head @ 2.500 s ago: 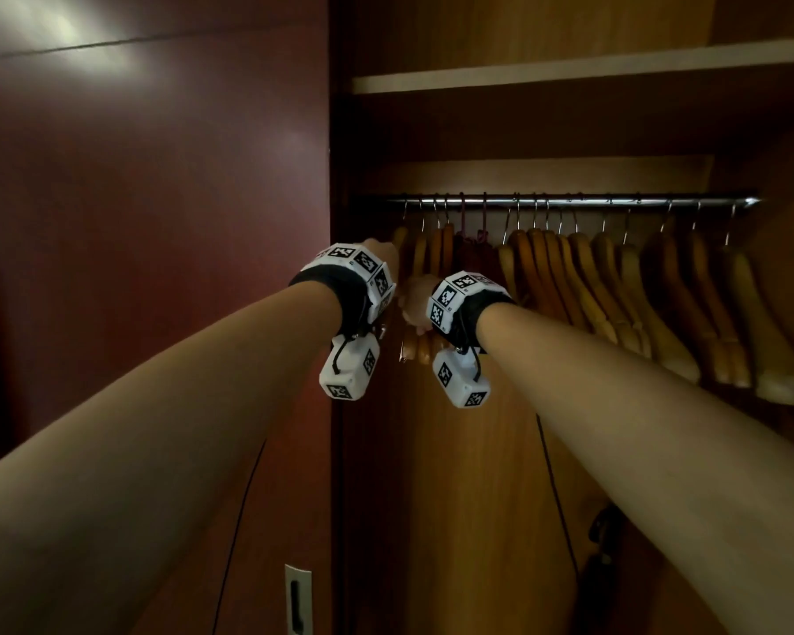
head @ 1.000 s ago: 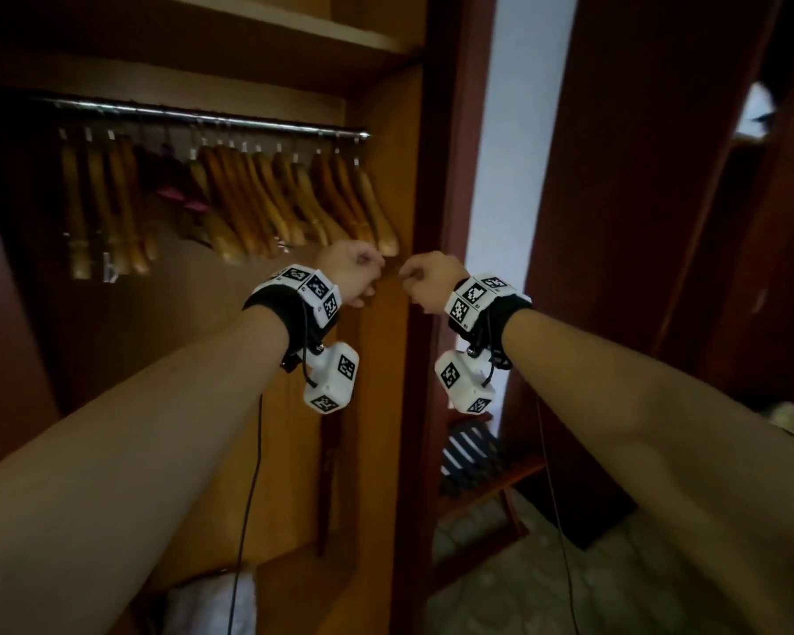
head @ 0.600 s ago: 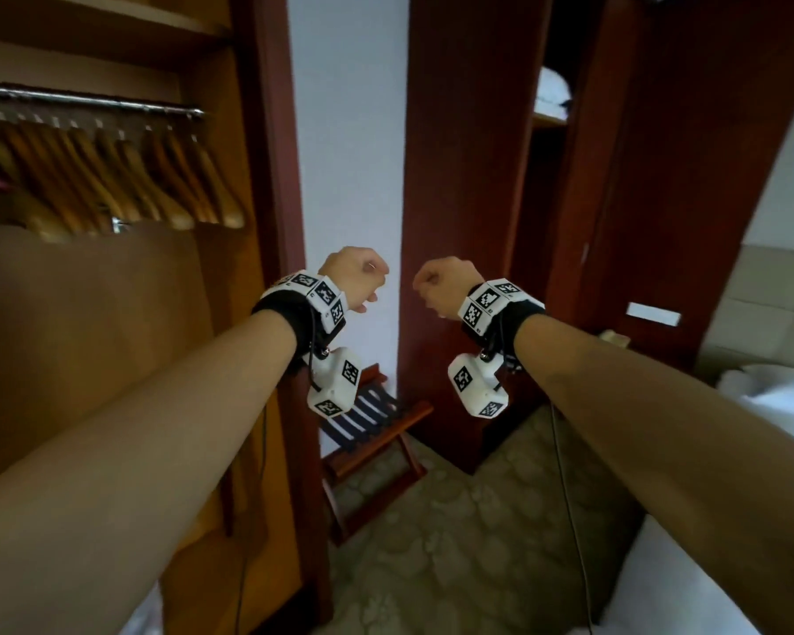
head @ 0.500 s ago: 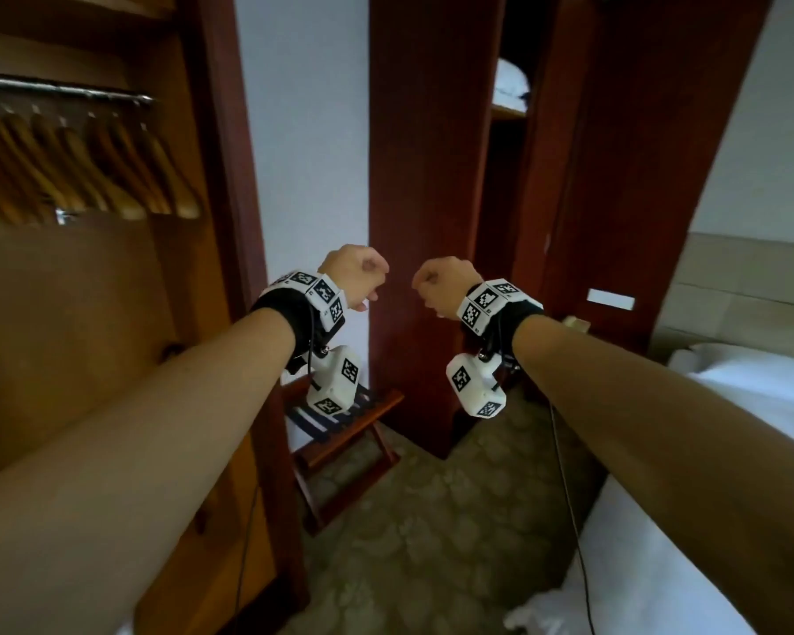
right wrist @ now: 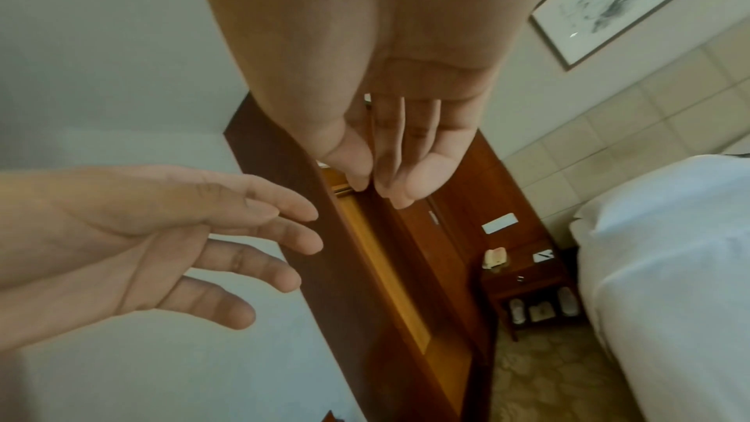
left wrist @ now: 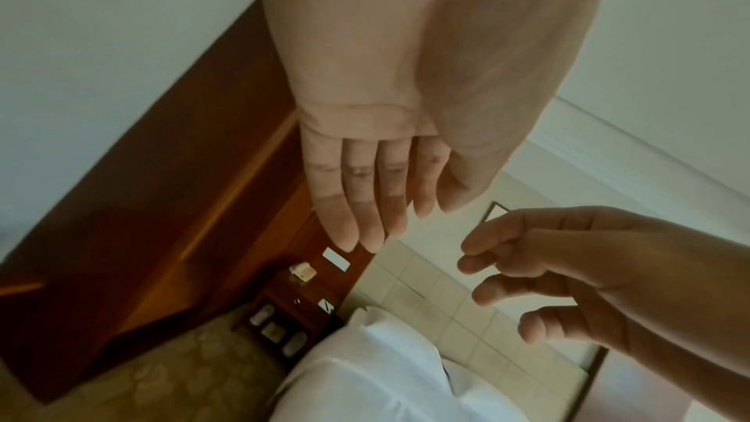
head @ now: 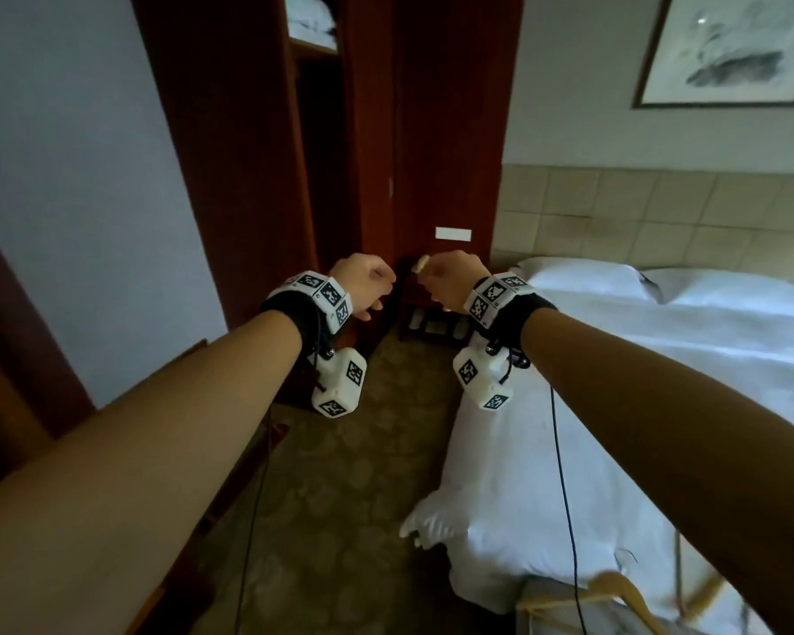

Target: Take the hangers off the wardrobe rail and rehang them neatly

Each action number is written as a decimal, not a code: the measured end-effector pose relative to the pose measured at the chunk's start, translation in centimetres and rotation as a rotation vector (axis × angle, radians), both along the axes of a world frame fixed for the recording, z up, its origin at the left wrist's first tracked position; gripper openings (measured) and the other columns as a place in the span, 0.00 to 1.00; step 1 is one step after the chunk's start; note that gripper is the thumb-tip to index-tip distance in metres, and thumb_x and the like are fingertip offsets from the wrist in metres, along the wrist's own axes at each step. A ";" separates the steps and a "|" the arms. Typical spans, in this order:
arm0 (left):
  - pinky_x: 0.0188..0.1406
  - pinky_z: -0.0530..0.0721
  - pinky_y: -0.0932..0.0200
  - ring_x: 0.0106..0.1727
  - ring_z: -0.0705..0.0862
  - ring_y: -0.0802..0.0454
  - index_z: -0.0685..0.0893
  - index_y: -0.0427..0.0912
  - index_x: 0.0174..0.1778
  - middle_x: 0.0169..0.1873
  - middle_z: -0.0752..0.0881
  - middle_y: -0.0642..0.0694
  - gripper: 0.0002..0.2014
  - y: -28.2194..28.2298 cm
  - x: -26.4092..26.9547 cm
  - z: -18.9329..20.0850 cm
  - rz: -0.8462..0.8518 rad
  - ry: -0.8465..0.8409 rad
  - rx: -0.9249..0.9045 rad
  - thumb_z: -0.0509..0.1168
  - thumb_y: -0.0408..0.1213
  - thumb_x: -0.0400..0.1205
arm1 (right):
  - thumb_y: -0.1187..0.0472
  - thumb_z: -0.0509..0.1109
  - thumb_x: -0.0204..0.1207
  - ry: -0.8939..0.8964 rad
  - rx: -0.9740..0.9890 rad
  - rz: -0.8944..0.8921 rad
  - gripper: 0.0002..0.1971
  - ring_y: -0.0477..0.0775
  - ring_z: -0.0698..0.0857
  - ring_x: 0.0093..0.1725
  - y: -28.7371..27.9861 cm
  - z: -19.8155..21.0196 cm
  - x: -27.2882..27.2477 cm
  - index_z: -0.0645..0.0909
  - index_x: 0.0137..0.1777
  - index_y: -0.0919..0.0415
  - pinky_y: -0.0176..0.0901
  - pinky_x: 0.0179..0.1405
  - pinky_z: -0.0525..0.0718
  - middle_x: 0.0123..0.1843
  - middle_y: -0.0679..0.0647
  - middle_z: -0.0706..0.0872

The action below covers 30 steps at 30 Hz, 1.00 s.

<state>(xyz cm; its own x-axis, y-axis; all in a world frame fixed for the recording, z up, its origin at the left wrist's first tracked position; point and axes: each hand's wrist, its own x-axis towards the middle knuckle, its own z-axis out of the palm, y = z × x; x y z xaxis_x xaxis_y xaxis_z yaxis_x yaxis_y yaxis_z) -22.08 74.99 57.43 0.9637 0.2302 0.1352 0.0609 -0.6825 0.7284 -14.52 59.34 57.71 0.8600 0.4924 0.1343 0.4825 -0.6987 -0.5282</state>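
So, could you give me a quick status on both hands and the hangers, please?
Left hand open, empty. Right hand open, empty. Wooden hangers lie on bed, bottom right. Nothing in the way.

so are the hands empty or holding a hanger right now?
Empty. Both wrist views show the left hand and right hand with fingers extended and nothing in them. A wooden hanger lies on the bed.

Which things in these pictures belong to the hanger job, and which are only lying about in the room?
Part of the job:
- wooden hangers lying on the bed's near end
- left hand, empty
- right hand, empty

Only lying about:
- bed
- pillow
- bedside table
- framed picture
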 end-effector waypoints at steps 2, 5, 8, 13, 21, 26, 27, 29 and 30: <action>0.40 0.91 0.51 0.46 0.88 0.49 0.83 0.45 0.57 0.52 0.87 0.44 0.07 -2.3 2.8 -1.5 -0.063 0.061 -0.006 0.63 0.35 0.84 | 0.56 0.60 0.81 0.029 -0.004 -0.069 0.12 0.59 0.90 0.47 -2.7 -1.4 1.7 0.85 0.51 0.54 0.54 0.50 0.90 0.50 0.57 0.89; 0.43 0.89 0.48 0.43 0.86 0.51 0.82 0.45 0.59 0.50 0.86 0.46 0.09 -5.8 7.1 -4.6 -0.164 0.168 -0.044 0.62 0.35 0.85 | 0.57 0.60 0.83 0.057 -0.044 -0.143 0.13 0.59 0.89 0.49 -6.9 -4.2 4.1 0.86 0.51 0.58 0.53 0.52 0.89 0.50 0.57 0.89; 0.42 0.88 0.50 0.46 0.86 0.47 0.82 0.44 0.57 0.49 0.85 0.45 0.08 -9.5 11.2 -8.1 -0.263 0.299 -0.117 0.61 0.36 0.85 | 0.60 0.61 0.81 0.145 -0.021 -0.244 0.13 0.59 0.90 0.48 -11.2 -7.5 6.5 0.87 0.55 0.61 0.54 0.50 0.90 0.49 0.60 0.90; 0.37 0.80 0.55 0.35 0.79 0.49 0.80 0.45 0.45 0.41 0.80 0.46 0.12 -15.9 16.9 -14.5 -0.413 0.705 -0.391 0.52 0.40 0.88 | 0.62 0.61 0.80 0.296 -0.028 -0.434 0.14 0.61 0.91 0.46 -18.3 -12.9 9.4 0.87 0.54 0.65 0.56 0.49 0.91 0.46 0.62 0.91; 0.39 0.80 0.52 0.39 0.80 0.47 0.80 0.45 0.42 0.45 0.82 0.44 0.09 -27.3 21.3 -23.1 -0.565 0.854 -0.417 0.56 0.39 0.85 | 0.61 0.64 0.79 0.476 0.079 -0.755 0.12 0.58 0.89 0.39 -30.8 -21.5 8.9 0.87 0.55 0.60 0.48 0.43 0.91 0.46 0.60 0.91; 0.42 0.84 0.51 0.41 0.84 0.45 0.81 0.41 0.49 0.45 0.85 0.42 0.05 -33.4 21.3 -28.1 -0.595 0.875 -0.369 0.61 0.37 0.84 | 0.62 0.64 0.81 0.575 0.142 -0.900 0.13 0.50 0.90 0.36 -38.2 -26.3 6.5 0.84 0.62 0.63 0.43 0.37 0.91 0.44 0.57 0.90; 0.43 0.84 0.51 0.42 0.84 0.45 0.81 0.40 0.50 0.46 0.85 0.42 0.05 -34.6 21.3 -29.1 -0.593 0.884 -0.362 0.62 0.37 0.84 | 0.62 0.63 0.82 0.607 0.156 -0.913 0.13 0.54 0.91 0.42 -39.5 -27.3 6.1 0.85 0.60 0.64 0.49 0.44 0.91 0.46 0.58 0.90; 0.44 0.85 0.51 0.44 0.85 0.44 0.82 0.40 0.51 0.46 0.86 0.42 0.06 -36.7 21.0 -31.2 -0.580 0.909 -0.367 0.62 0.37 0.84 | 0.64 0.62 0.82 0.663 0.191 -0.933 0.12 0.59 0.90 0.44 -42.1 -29.7 5.3 0.85 0.57 0.65 0.55 0.50 0.91 0.46 0.59 0.90; 0.43 0.85 0.51 0.43 0.85 0.44 0.82 0.40 0.52 0.46 0.86 0.42 0.06 -37.8 21.0 -32.3 -0.560 0.916 -0.372 0.62 0.37 0.84 | 0.65 0.62 0.82 0.683 0.199 -0.941 0.11 0.58 0.89 0.43 -43.4 -30.9 5.0 0.85 0.56 0.65 0.56 0.50 0.91 0.45 0.59 0.90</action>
